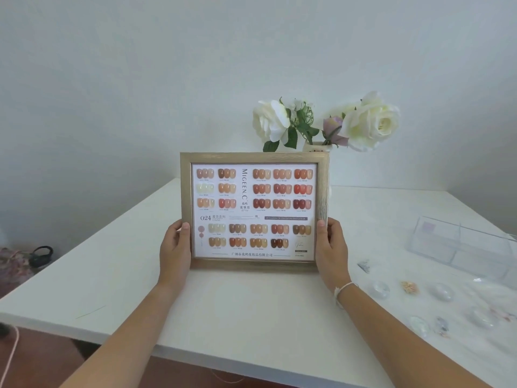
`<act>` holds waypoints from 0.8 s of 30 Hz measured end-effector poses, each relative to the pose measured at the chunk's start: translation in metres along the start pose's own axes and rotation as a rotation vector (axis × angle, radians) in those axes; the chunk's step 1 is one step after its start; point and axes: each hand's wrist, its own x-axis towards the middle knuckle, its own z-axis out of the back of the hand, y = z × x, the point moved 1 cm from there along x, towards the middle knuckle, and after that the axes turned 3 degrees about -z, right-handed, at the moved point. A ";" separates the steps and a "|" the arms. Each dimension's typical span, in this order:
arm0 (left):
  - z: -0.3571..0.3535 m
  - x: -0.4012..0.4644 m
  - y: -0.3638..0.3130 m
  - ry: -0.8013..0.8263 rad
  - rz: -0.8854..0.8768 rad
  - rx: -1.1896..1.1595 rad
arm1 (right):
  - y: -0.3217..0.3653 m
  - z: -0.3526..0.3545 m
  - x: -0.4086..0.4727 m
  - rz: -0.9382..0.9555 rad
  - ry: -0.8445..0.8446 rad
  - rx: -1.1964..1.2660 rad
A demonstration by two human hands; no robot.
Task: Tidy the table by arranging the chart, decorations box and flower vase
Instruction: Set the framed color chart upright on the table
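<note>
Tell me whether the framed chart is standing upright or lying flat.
Upright. The chart faces the camera, the left hand and right hand gripping its sides. Whether its bottom edge touches the table, I cannot tell.

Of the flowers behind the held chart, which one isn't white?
The small purple bud, sitting between the two large white roses, just left of the right-hand one, above the vase.

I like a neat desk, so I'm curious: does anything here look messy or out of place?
Yes. Small decorations lie scattered loose on the table at the right, outside the clear box. The framed chart is upright, one hand on each side, hiding most of the vase.
</note>
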 end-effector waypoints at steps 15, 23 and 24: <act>0.089 0.018 -0.023 -0.135 -0.028 -0.035 | 0.032 -0.085 -0.007 0.010 0.145 0.064; 0.142 0.039 -0.021 -0.183 -0.048 -0.015 | 0.041 -0.152 -0.006 0.008 0.242 0.057; 0.146 0.042 -0.020 -0.189 -0.052 -0.011 | 0.041 -0.159 -0.005 0.003 0.251 0.060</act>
